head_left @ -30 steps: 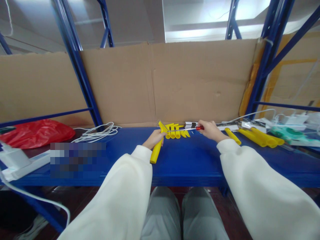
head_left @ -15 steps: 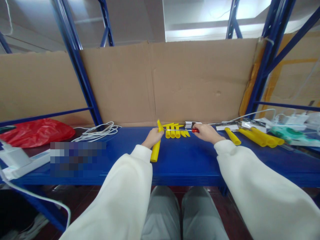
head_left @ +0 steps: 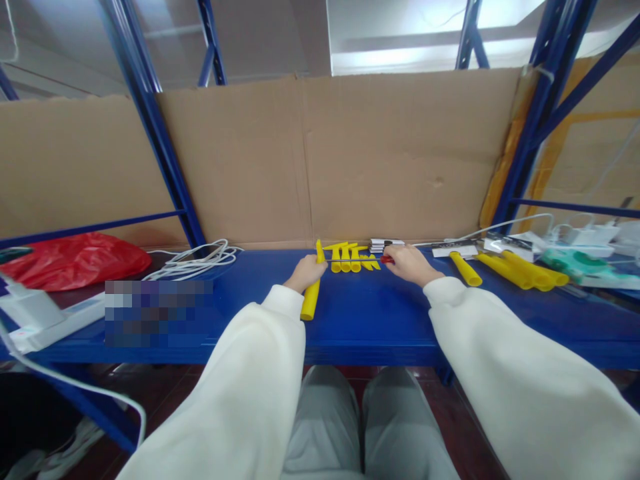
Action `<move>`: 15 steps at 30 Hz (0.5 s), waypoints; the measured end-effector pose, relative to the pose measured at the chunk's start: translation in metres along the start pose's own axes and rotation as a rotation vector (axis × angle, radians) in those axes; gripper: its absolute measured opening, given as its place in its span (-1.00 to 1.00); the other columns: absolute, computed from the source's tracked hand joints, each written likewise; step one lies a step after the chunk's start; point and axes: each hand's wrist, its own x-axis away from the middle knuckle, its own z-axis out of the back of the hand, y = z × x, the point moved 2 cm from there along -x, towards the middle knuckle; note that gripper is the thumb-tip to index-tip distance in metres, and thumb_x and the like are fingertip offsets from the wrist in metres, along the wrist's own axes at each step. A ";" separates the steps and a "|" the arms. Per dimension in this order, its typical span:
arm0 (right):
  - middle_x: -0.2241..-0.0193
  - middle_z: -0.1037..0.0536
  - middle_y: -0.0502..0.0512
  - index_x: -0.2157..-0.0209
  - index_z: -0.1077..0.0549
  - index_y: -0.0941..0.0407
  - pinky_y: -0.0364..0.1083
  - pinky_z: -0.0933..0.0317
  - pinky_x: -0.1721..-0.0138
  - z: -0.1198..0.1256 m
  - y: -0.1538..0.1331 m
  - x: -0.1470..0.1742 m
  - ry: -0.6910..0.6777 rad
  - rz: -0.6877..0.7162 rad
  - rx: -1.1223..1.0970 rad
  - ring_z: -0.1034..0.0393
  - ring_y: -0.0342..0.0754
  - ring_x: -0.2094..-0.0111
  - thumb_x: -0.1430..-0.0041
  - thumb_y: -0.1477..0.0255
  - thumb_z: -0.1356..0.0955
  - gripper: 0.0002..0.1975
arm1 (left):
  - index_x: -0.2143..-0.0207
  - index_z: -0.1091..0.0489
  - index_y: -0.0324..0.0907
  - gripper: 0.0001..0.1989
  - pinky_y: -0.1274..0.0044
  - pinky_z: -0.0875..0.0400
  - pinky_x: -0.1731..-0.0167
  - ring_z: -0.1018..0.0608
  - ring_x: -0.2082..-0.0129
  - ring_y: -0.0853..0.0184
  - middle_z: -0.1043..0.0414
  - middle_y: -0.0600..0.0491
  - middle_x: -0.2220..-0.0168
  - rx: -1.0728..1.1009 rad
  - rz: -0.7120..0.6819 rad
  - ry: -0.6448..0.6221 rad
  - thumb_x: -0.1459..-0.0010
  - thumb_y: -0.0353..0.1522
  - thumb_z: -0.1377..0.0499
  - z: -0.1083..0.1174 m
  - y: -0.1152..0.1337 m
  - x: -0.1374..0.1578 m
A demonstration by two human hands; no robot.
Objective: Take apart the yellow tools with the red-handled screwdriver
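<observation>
My left hand (head_left: pixel 306 273) is closed round the middle of a yellow tube (head_left: pixel 311 301), whose narrow, flattened end points up and away. A screwdriver (head_left: pixel 386 259) with a red handle is gripped in my right hand (head_left: pixel 411 264). Its thin shaft runs left, and the tip meets or nearly meets the tube beside my left fingers; the exact contact is too small to make out. Between and behind my hands lie several yellow tubes (head_left: pixel 345 265) in a row, with small yellow pieces (head_left: pixel 371 265) to their right.
On the blue table (head_left: pixel 365 320), more yellow tubes (head_left: pixel 515 270) lie at right, near a green-and-white bundle (head_left: pixel 570 267). Dark-and-white packets (head_left: pixel 386 245) sit at the back. Coiled white cable (head_left: pixel 200 260), a red bag (head_left: pixel 75 261) and a power strip (head_left: pixel 60 325) occupy the left. Cardboard (head_left: pixel 400 160) stands behind.
My right hand has shifted slightly left, bringing the screwdriver handle closer to the tube. The left hand keeps its hold on the tube. The camera view has tilted a little.
</observation>
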 end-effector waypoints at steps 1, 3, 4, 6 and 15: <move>0.18 -0.63 0.34 0.15 -0.50 0.19 -0.04 -0.21 0.12 0.001 -0.001 0.001 -0.006 -0.013 0.007 -0.50 0.15 0.10 -0.25 0.51 -0.25 -0.77 | 0.29 -0.56 -0.33 -0.77 0.55 -0.41 0.35 -0.65 0.26 0.16 -0.62 -0.17 0.26 -0.011 -0.005 -0.004 -0.17 -0.41 -0.11 0.000 0.000 0.000; 0.17 -0.63 0.33 0.10 -0.48 0.18 -0.05 -0.21 0.18 0.003 -0.003 0.003 -0.028 -0.051 0.011 -0.51 0.14 0.13 -0.27 0.50 -0.25 -0.76 | 0.28 -0.57 -0.34 -0.76 0.55 -0.41 0.36 -0.65 0.28 0.16 -0.63 -0.17 0.26 -0.023 -0.008 -0.018 -0.18 -0.42 -0.11 0.000 0.000 0.000; 0.16 -0.63 0.32 0.07 -0.46 0.17 -0.06 -0.20 0.22 0.003 -0.004 0.003 -0.048 -0.071 0.011 -0.52 0.13 0.14 -0.28 0.48 -0.25 -0.76 | 0.27 -0.57 -0.34 -0.75 0.55 -0.41 0.37 -0.65 0.29 0.16 -0.63 -0.17 0.26 -0.027 -0.006 -0.025 -0.18 -0.42 -0.10 0.000 0.000 0.001; 0.15 -0.63 0.31 0.05 -0.45 0.16 -0.07 -0.20 0.27 0.002 -0.005 0.005 -0.092 -0.099 0.011 -0.53 0.13 0.17 -0.29 0.43 -0.26 -0.74 | 0.25 -0.57 -0.34 -0.74 0.55 -0.41 0.38 -0.65 0.28 0.15 -0.63 -0.18 0.25 -0.042 -0.006 -0.026 -0.19 -0.41 -0.10 0.000 0.000 0.001; 0.16 -0.65 0.25 0.15 -0.55 0.13 -0.09 -0.26 0.22 -0.010 -0.001 0.002 -0.132 -0.049 -0.105 -0.55 0.09 0.20 -0.25 0.38 -0.28 -0.75 | 0.25 -0.58 -0.32 -0.75 0.56 -0.38 0.40 -0.66 0.21 0.12 -0.64 -0.19 0.20 -0.041 0.028 -0.033 -0.18 -0.41 -0.12 -0.001 -0.004 -0.001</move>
